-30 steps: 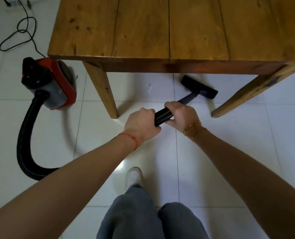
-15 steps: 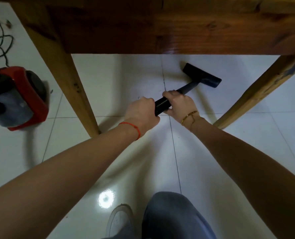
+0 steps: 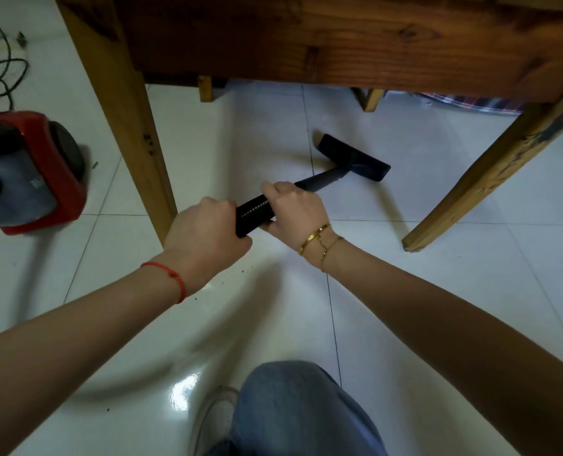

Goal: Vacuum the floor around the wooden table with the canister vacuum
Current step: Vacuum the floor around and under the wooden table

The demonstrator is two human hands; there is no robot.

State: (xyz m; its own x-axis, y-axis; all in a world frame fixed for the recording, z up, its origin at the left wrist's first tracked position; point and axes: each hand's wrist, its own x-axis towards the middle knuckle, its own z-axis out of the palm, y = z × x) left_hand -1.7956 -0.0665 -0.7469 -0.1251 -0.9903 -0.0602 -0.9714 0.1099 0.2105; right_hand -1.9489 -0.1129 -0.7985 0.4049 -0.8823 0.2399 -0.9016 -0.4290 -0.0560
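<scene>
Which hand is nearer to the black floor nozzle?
Right. The right hand grips the wand just behind the floor nozzle; the left hand holds the ribbed hose farther back.

Open white tile floor [image 3: 405, 291] ran between the two near legs of the desk [image 3: 306, 44], wide enough for both forearms and the wand [image 3: 319, 179]. Left near leg [image 3: 132, 133] stood just beside the left hand [image 3: 207, 235], almost no clearance there. Right near leg [image 3: 490, 172] slanted outward, well apart from the right hand [image 3: 296, 209]. Desk apron hung low overhead, capping height. Floor head [image 3: 354, 158] sat on free tile under the desk, room on all sides. Two far legs [image 3: 205, 88] bounded the back. Red canister [image 3: 26, 172] blocked floor left of the left leg, cable [image 3: 3, 70] looped behind it. Knee [image 3: 299, 409] and shoe [image 3: 214, 419] filled the near floor.
</scene>
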